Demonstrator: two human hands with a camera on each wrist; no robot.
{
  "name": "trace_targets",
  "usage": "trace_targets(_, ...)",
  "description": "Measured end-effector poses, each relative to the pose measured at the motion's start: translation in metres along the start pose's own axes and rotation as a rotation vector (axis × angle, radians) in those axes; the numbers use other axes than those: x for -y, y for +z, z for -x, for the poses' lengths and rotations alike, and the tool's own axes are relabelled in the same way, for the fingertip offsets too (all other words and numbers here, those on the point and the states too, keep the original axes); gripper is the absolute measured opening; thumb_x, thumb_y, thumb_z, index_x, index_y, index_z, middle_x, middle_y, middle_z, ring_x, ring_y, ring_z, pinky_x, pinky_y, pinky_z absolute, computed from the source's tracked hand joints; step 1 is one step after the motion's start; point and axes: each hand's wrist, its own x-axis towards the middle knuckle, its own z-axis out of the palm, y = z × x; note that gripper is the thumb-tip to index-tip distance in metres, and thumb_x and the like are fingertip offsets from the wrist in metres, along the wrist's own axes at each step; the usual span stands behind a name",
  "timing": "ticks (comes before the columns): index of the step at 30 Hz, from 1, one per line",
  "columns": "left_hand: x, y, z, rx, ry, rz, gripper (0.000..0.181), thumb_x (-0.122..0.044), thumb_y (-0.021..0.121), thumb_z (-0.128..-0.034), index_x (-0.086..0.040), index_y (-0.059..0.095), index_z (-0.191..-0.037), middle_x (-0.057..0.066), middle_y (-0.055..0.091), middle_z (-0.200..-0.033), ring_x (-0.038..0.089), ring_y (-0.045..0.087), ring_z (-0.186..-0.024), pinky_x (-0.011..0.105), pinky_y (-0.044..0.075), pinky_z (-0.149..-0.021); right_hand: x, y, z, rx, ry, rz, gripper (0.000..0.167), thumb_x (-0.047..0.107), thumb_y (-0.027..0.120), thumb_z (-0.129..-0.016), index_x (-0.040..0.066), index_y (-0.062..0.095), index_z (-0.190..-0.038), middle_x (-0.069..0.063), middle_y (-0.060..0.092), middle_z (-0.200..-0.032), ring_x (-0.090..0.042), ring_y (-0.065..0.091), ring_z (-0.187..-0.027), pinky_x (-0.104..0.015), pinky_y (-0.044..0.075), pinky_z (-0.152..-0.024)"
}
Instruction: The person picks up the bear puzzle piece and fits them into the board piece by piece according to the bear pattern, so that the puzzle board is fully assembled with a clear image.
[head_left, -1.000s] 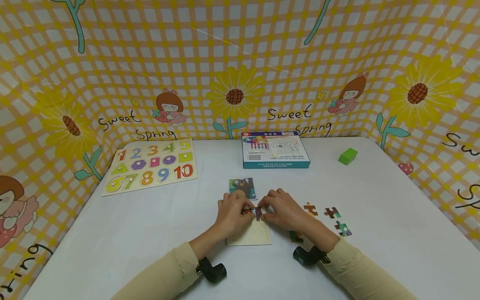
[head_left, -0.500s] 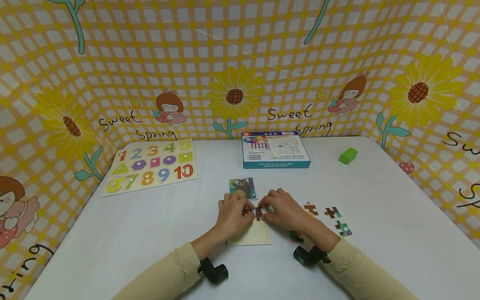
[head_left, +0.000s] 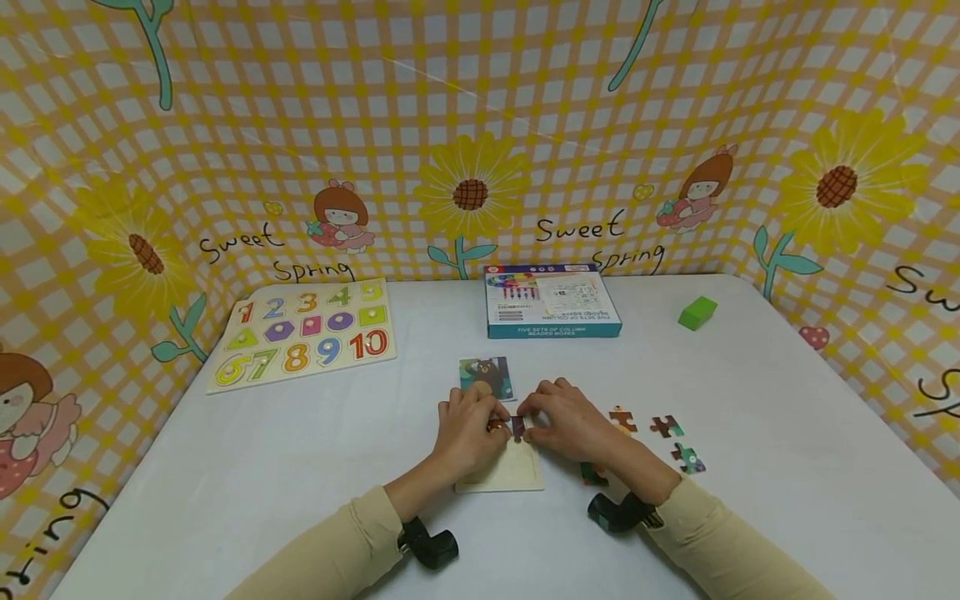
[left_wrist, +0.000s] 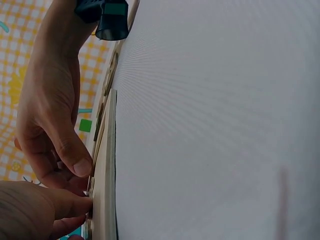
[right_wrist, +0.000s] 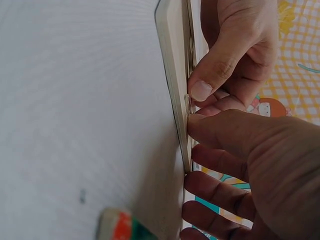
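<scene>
A shallow wooden puzzle tray [head_left: 501, 477] lies before me, with both hands at its far end. My left hand [head_left: 467, 429] holds a brown puzzle piece [head_left: 496, 425] at the upper left of the tray, thumb and index finger curled about it. Beside it, my right hand [head_left: 567, 422] pinches a dark purple-brown puzzle piece [head_left: 518, 427] by its right side. In the left wrist view the pieces [left_wrist: 90, 187] show edge-on above the tray [left_wrist: 106, 165]. Fingertips hide much of both pieces. Just beyond the tray lies a bear picture card [head_left: 487, 377], partly covered by the left fingers.
Several loose puzzle pieces [head_left: 665, 426] lie right of the tray, one [head_left: 594, 473] partly under the right forearm. A number board [head_left: 303, 337] lies at the back left. A blue-edged box [head_left: 553, 304] stands at the back, and a green block [head_left: 697, 312] sits at the back right.
Both hands stay at the far end of the tray with hardly any movement. The dark piece keeps its place between them.
</scene>
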Motion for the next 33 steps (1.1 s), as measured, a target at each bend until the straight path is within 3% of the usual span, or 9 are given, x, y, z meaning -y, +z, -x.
trace_targets(17,0.001,-0.015,0.003,-0.017,-0.034,0.063,0.017,-0.022,0.074,-0.0788,-0.014,0.072,-0.094,0.003,0.055,-0.093,0.019,0.038,-0.091,0.039,0.026,-0.081,-0.002,0.001,0.000,-0.002,-0.001,-0.011,0.024,0.023,0.076,-0.076,0.016,0.071,-0.098,0.001,0.060,-0.092,-0.015,0.044,-0.086,-0.032,0.036,-0.077)
trace_targets(25,0.014,-0.029,0.013,-0.001,-0.088,0.087,0.020,-0.018,0.073,-0.0779,-0.013,0.071,-0.097,0.007,0.056,-0.094,0.019,0.038,-0.092,0.040,0.026,-0.081,-0.002,0.001,0.001,-0.003,-0.006,-0.019,0.023,0.022,0.075,-0.076,0.017,0.071,-0.097,0.001,0.061,-0.092,-0.015,0.044,-0.087,-0.034,0.037,-0.079)
trace_targets(33,0.027,-0.045,0.027,0.009,-0.097,0.129,0.023,-0.017,0.071,-0.0762,-0.011,0.070,-0.098,0.007,0.056,-0.096,0.020,0.039,-0.094,0.040,0.026,-0.081,-0.002,0.000,0.002,-0.008,-0.023,-0.020,0.023,0.023,0.075,-0.076,0.015,0.071,-0.098,0.001,0.061,-0.093,-0.015,0.045,-0.087,-0.034,0.038,-0.079)
